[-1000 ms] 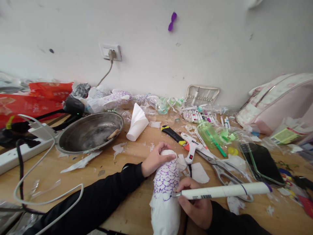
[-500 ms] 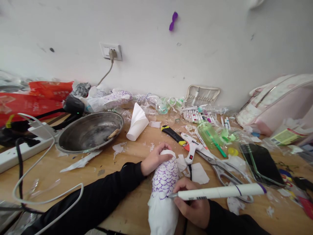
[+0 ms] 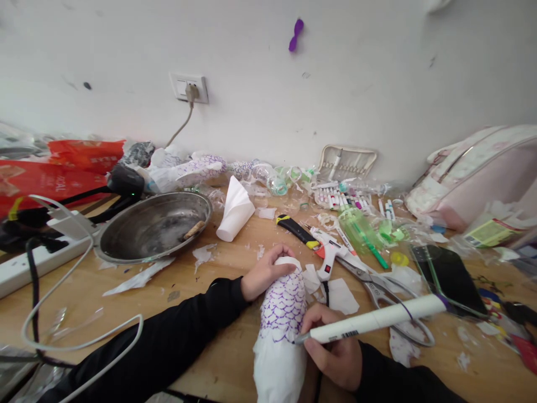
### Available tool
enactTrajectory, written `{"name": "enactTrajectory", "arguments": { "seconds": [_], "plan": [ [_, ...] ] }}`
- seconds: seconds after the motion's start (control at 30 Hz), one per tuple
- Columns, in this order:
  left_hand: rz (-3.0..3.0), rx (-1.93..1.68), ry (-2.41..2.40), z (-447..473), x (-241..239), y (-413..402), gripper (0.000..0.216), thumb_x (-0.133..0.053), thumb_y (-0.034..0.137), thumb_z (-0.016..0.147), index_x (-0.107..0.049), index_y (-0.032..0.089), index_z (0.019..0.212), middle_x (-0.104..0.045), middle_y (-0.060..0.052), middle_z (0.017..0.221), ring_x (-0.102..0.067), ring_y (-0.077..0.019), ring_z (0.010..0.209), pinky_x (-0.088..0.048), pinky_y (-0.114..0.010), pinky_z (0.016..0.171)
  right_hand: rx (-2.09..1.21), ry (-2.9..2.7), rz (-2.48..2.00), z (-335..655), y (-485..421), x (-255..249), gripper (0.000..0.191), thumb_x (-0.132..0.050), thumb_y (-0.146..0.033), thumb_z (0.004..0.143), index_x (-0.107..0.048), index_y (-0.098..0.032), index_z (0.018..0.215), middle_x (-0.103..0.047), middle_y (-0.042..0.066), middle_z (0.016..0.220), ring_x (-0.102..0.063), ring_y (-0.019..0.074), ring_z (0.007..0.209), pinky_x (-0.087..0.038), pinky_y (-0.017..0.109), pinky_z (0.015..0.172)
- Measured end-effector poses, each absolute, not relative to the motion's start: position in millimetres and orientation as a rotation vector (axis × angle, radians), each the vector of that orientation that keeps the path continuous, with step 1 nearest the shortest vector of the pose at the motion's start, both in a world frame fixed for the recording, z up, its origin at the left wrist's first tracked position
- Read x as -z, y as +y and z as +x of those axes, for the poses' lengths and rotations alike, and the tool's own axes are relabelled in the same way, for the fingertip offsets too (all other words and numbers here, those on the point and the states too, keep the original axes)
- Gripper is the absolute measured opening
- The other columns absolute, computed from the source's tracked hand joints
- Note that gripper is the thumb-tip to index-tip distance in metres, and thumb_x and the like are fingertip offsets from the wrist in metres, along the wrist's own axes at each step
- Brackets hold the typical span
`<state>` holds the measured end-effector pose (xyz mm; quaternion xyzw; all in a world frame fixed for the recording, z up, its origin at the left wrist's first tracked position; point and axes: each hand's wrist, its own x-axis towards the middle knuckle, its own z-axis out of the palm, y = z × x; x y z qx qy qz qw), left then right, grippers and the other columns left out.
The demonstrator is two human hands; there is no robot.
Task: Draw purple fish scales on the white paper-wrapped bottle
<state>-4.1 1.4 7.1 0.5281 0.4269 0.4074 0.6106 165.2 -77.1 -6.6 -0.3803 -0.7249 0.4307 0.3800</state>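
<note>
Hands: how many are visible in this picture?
2: the left hand on the far end of the white object with purple scales; the right hand beside it, holding a white marker.

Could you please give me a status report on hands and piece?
Left hand holds white form's far end. Right hand holds marker, tip at lowest purple scales. Glue gun beyond, not blocking.

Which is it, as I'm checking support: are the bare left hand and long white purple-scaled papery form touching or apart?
Touching. In the head view, the left hand rests its thumb on the white form.
</note>
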Motion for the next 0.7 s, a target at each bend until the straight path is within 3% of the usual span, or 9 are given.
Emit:
{"name": "enactTrajectory", "arguments": {
  "seconds": [0.5, 0.7],
  "plan": [
    [1.235, -0.931, 0.996, -5, -6, 2, 0.023, -0.061, 0.029, 0.063, -0.052, 0.017, 0.08, -0.051, 0.002, 0.077, -0.045, -0.0143, 0.074, -0.037, -0.027, 0.071, -1.26, -1.686, -0.956, 160, -73, -6, 0.005, -0.049, -0.021, 0.068, -0.045, -0.02, 0.066, -0.037, -0.007, 0.048, -0.033, 0.0075, 0.039, -0.026, 0.019, 0.037],
    [1.238, -0.933, 1.01, -4, -6, 2, 0.022, -0.061, 0.029, 0.063, -0.052, 0.017, 0.08, -0.052, 0.002, 0.076, -0.046, -0.0142, 0.073, -0.038, -0.027, 0.071, -1.156, -1.744, -0.967, 159, -73, -3, 0.003, -0.048, -0.018, 0.065, -0.046, -0.02, 0.065, -0.042, -0.005, 0.051, -0.036, 0.008, 0.042, -0.029, 0.019, 0.038]
  ]
}}
